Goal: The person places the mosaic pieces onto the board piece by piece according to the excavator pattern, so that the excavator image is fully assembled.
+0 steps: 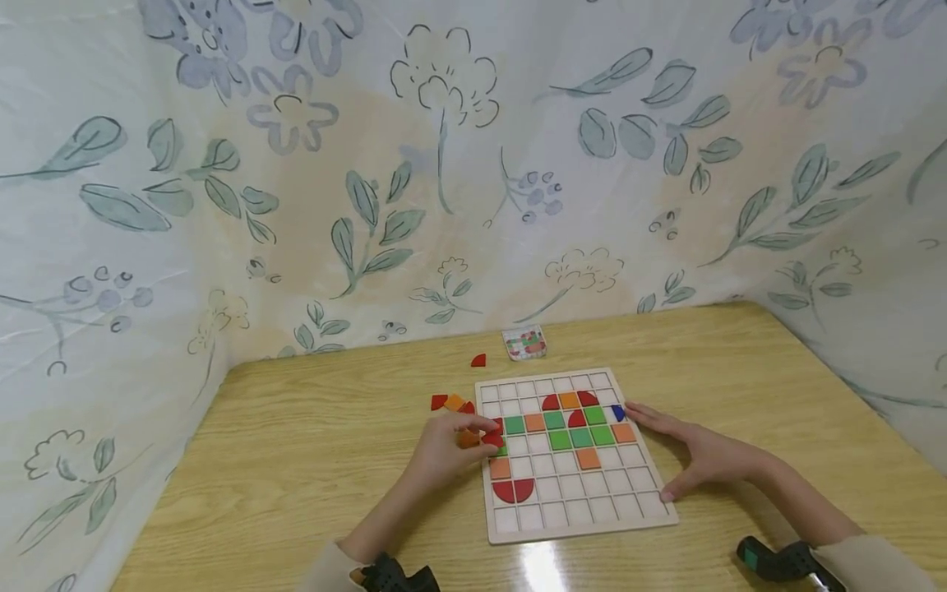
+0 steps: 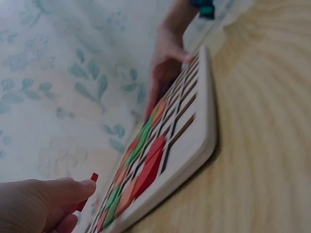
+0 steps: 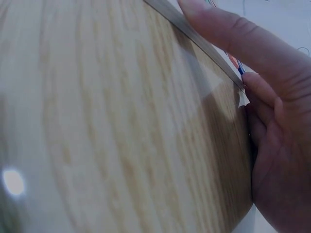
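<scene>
My left hand (image 1: 442, 448) pinches a small red tile (image 2: 88, 191) between thumb and fingers, over the left edge of a wooden grid board (image 1: 580, 524). In the head view that tile overlaps the board's left column, hiding part of it. My right hand (image 1: 703, 452) rests along the board's right edge with fingers extended and thumb spread near the lower corner. Coloured tiles sit in the grid: green squares (image 1: 561, 440), orange squares (image 1: 588, 458), a blue piece (image 1: 618, 413), and two red quarter-rounds (image 1: 514, 491) side by side at lower left.
Left of the board lie loose red and orange tiles (image 1: 455, 403), partly behind my left hand. Behind the board are one red quarter-round (image 1: 478, 360) and a small picture card (image 1: 525, 343). A floral cloth (image 1: 459, 164) hangs behind the wooden table (image 1: 296, 460).
</scene>
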{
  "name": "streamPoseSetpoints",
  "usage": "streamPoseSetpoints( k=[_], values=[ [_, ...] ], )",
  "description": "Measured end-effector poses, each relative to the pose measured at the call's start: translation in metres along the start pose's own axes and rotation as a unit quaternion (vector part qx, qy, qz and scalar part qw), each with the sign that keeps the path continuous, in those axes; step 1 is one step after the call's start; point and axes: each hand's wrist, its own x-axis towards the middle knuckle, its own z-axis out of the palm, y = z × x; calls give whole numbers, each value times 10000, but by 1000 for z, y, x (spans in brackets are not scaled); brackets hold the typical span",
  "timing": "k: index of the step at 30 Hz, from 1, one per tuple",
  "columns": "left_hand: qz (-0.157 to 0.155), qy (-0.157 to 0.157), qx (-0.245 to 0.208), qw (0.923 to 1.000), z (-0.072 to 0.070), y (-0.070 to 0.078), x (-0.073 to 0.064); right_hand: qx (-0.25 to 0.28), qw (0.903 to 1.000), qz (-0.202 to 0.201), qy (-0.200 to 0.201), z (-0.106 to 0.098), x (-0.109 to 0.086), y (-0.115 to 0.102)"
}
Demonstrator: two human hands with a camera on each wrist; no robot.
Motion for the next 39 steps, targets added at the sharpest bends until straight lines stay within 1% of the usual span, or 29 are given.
streamPoseSetpoints(
  k=[2,5,8,10,13,16,22,25,30,35,39],
  values=[
    [266,-186,100,9994,9,8,-1,10,10000,-12,-5,0,0,0],
    [683,-442,218,9964,23,19,0,35,9999,97,5,-1,0,2],
    [1087,-704,280,9912,37,29,3,30,9999,133,13,0,0,4],
    [1352,-850,445,9862,45,34,5,20,9999,142,16,0,1,5],
    [1522,-1021,595,9813,55,40,7,11,9999,127,18,0,2,5],
    [1521,-1156,738,9788,62,44,8,35,9999,114,-1,1,2,4],
    [1181,-1444,1082,9765,73,45,8,-33,10000,24,2,0,2,3],
    [1087,-1433,1035,9782,75,44,7,-52,10000,-1,5,0,1,4],
    [1118,-1369,867,9804,74,44,7,11,10000,27,1,0,2,4],
    [977,-1267,708,9846,74,43,8,14,10000,33,11,0,2,3],
    [936,-1222,641,9860,75,42,8,-5,10000,-4,32,0,1,4]
  ],
)
